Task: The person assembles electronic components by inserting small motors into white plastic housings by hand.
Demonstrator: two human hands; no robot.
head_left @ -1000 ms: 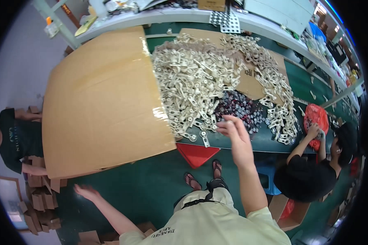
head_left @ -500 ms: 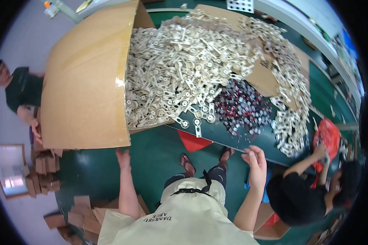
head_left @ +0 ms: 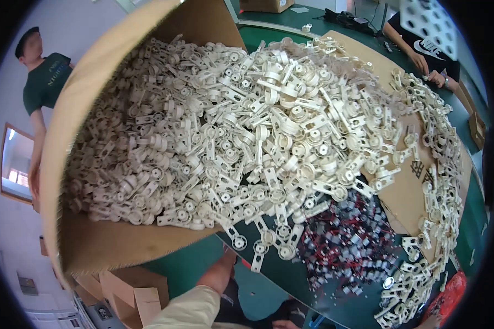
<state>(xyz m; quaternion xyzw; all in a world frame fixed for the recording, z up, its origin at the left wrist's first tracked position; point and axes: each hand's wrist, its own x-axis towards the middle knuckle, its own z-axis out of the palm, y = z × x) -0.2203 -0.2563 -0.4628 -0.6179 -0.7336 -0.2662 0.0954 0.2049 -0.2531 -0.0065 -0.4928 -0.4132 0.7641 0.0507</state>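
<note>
My left forearm (head_left: 218, 274) reaches up to the table edge below the open cardboard box (head_left: 142, 241); the hand itself is hidden there. At the lower edge a small patch of skin, possibly my right hand (head_left: 284, 324), shows against dark shorts, its fingers not readable. The tipped box spills a big heap of off-white plastic parts (head_left: 291, 126), each with a round end and a slotted arm. A few of these parts (head_left: 259, 255) lie at the table edge near my left arm. Beside them is a pile of small grey-black pieces with red wires (head_left: 348, 241).
A person in a dark green shirt (head_left: 46, 82) stands at the box's left, an arm along it. Far right, another person's hands (head_left: 431, 77) work over the table. More off-white parts (head_left: 439, 164) line flat cardboard (head_left: 403, 192). A red bag (head_left: 450, 296) sits lower right; cartons (head_left: 132, 293) stand below.
My view has swung up and closer to the box, which now fills the left. My left arm has moved in to the table edge; my right hand has dropped nearly out of sight.
</note>
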